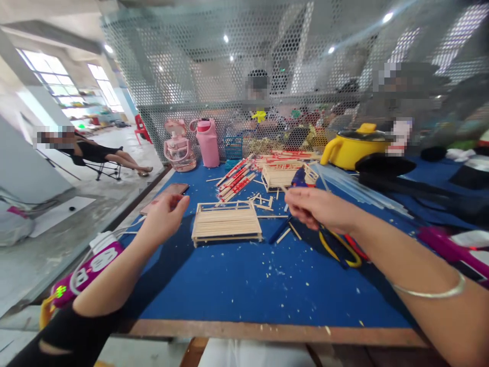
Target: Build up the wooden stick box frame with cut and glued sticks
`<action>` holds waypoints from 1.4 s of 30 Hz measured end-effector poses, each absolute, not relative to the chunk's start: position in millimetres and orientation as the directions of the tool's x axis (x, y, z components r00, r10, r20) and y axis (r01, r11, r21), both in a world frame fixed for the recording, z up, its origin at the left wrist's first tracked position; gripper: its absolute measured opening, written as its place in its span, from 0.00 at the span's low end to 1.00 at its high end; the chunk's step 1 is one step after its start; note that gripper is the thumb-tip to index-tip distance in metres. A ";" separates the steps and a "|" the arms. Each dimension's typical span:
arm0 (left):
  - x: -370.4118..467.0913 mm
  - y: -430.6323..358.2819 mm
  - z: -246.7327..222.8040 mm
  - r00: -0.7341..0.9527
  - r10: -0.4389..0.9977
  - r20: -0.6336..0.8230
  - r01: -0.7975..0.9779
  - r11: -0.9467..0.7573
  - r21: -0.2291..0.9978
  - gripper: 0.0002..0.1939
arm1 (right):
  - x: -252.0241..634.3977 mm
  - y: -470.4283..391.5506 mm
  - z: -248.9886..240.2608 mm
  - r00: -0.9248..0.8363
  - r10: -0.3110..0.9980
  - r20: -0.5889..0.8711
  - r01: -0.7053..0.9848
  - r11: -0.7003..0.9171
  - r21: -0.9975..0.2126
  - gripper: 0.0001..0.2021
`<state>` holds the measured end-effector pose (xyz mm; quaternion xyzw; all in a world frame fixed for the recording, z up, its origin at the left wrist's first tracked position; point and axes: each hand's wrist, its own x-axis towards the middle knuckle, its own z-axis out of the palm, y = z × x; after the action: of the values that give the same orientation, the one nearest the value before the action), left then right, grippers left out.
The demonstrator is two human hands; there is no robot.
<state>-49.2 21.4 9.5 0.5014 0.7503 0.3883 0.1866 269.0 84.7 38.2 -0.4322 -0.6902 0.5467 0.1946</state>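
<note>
A small frame of pale wooden sticks (225,223) stands on the blue table, between my two hands and touched by neither. My left hand (165,216) hovers left of it near a phone (182,188), fingers curled; what they hold, if anything, is hidden. To the right, my right hand (307,206) pinches a thin pale stick (282,188) at its fingertips. Just behind that hand shows a blue tool (299,177), partly covered. Short cut sticks (262,201) lie behind the frame, with a second stick frame (278,176) farther back.
Red-marked sticks (239,178) are piled at the back, near a pink bottle (207,143) and a yellow pot (353,148). Clear glue sticks (362,188) lie at the right. Yellow-handled pliers (336,250) rest beneath my right forearm. People are behind the mesh; another reclines at left.
</note>
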 end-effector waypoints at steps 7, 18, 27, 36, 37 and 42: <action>-40.6 36.7 -0.3 -0.243 0.951 -0.193 0.482 0.290 0.827 0.34 | 272.4 78.9 2.1 -0.595 0.641 -0.485 0.516 -0.158 -0.842 0.13; -24.9 23.1 4.7 0.002 1.000 0.001 0.084 -0.002 0.996 0.19 | 283.1 75.8 17.1 -0.253 0.839 0.483 0.466 0.543 -0.699 0.06; -4.2 -0.4 -3.2 0.015 0.999 0.048 -0.145 -0.045 0.988 0.10 | 271.3 45.3 14.5 -0.303 0.506 0.808 0.626 0.745 -0.232 0.06; -26.8 17.0 5.2 -0.407 0.888 0.216 -0.192 -0.314 0.930 0.09 | 287.3 83.0 12.7 -0.580 0.798 -0.167 0.685 0.366 -0.630 0.16; -26.5 17.2 5.0 -0.392 0.893 0.219 -0.192 -0.313 0.930 0.10 | 284.8 84.9 7.1 -0.568 0.813 -0.127 0.701 0.397 -0.593 0.15; -13.9 12.2 -2.3 -0.214 0.965 0.150 -0.178 -0.189 0.966 0.13 | 279.7 98.6 -6.4 -0.459 0.887 0.054 0.610 0.359 -0.706 0.11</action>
<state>-13.9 12.2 -2.3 0.4367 0.4508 0.6356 0.4495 279.7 98.6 -6.4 -0.4711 -0.7944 0.3140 0.2200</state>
